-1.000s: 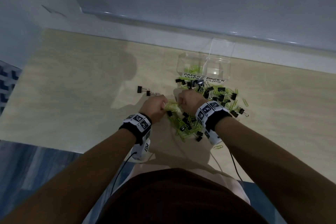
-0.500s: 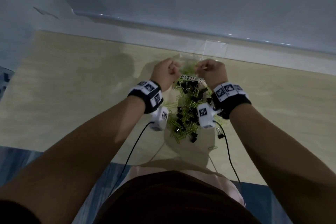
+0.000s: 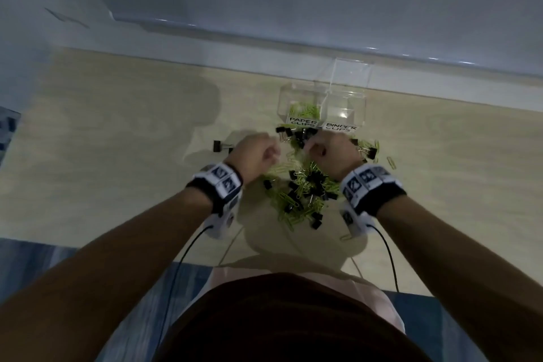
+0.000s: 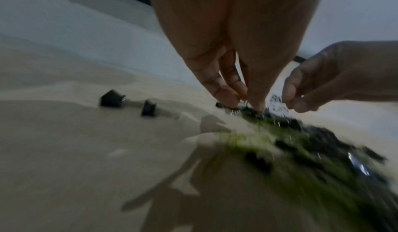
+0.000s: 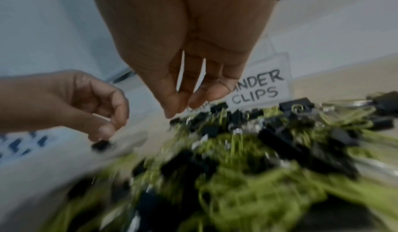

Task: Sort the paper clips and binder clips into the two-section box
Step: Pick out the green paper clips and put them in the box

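A clear two-section box (image 3: 323, 88) stands at the back, labelled PAPER CLIPS (image 3: 302, 122) and BINDER CLIPS (image 3: 340, 127) (image 5: 256, 89). Green paper clips (image 3: 304, 110) lie in its left section; the right section looks bare. In front lies a mixed pile (image 3: 302, 191) (image 5: 247, 159) of green paper clips and black binder clips. My left hand (image 3: 258, 153) (image 4: 245, 101) hangs at the pile's far left edge, fingertips drawn close together at the clips; blur hides whether they pinch one. My right hand (image 3: 329, 150) (image 5: 183, 109) points its fingers down over the pile's far edge, with nothing between them.
Two stray black binder clips (image 3: 219, 146) (image 4: 112, 99) lie left of my left hand. A few loose paper clips (image 3: 391, 162) lie right of the pile. The beige table (image 3: 117, 156) ends at a wall behind the box. Wrist camera cables trail toward my body.
Both hands have come back down from over the box to the far edge of the pile. Earlier they rose from the pile to the box.
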Motion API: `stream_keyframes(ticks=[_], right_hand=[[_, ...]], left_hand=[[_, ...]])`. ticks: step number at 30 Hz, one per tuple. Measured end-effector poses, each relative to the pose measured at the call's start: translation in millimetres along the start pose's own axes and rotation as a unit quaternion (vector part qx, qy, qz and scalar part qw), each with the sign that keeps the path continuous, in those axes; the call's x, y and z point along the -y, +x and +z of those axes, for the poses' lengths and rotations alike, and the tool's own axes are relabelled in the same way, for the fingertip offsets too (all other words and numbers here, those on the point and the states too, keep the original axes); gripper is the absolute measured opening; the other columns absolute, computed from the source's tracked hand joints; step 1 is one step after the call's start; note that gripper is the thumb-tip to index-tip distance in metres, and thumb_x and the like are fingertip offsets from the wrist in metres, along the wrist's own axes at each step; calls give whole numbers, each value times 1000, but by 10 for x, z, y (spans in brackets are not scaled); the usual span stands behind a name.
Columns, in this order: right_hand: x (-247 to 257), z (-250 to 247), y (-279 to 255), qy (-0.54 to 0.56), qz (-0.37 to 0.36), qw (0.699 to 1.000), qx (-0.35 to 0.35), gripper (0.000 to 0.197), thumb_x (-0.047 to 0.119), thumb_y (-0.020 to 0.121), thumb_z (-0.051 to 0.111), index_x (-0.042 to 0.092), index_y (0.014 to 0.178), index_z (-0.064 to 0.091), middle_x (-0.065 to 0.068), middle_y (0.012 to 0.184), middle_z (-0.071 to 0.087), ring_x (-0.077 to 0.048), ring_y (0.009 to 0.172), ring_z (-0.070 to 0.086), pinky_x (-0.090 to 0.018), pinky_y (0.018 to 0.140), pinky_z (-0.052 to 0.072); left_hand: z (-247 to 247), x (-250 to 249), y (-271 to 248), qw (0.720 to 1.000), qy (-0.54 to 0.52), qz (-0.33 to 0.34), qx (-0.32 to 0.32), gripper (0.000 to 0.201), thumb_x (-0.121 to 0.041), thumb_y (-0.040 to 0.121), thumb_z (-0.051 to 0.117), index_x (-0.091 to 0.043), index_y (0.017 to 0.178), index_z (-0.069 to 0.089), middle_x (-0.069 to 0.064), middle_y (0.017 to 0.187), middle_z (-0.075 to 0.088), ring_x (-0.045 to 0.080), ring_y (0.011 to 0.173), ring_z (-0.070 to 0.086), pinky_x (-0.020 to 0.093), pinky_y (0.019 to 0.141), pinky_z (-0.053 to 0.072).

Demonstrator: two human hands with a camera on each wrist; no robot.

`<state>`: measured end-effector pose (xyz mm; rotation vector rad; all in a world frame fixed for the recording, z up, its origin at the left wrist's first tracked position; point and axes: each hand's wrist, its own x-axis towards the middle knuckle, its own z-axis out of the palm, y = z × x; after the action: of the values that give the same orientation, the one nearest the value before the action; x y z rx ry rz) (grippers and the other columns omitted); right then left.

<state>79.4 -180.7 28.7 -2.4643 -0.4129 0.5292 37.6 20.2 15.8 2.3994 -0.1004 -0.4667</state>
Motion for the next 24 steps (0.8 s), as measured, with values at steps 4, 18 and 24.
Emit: stream_keyframes(ticks=[4,18,24], right_hand=[[-31,331,-117,-106,-44,989,96,10,14,81,62,19,88,66,0,98,62,-19,90,59,-39,79,54],[10,451,-138,-72,-68,991,85,8,19,80,68,24,86,64,4,98,59,-18,96,54,-40,86,49],[201,319,23,228,87,969,-18,12,8,78,71,18,78,64,4,80,69,-12,79,67,-31,75,58]], left_hand=[[263,188,-266,995,44,-17,86,13,-19,86,62,-10,96,65,7,98,59,26,91,58,28,77,44],[343,341,-429,999,-11,-17,-39,19,-23,82,60,-15,100,60,9,99,56,24,84,57,32,72,45],[198,455,-425,979,69,-47,-188,22,-7,78,57,-8,99,63,15,101,56,34,93,51,38,79,44]])
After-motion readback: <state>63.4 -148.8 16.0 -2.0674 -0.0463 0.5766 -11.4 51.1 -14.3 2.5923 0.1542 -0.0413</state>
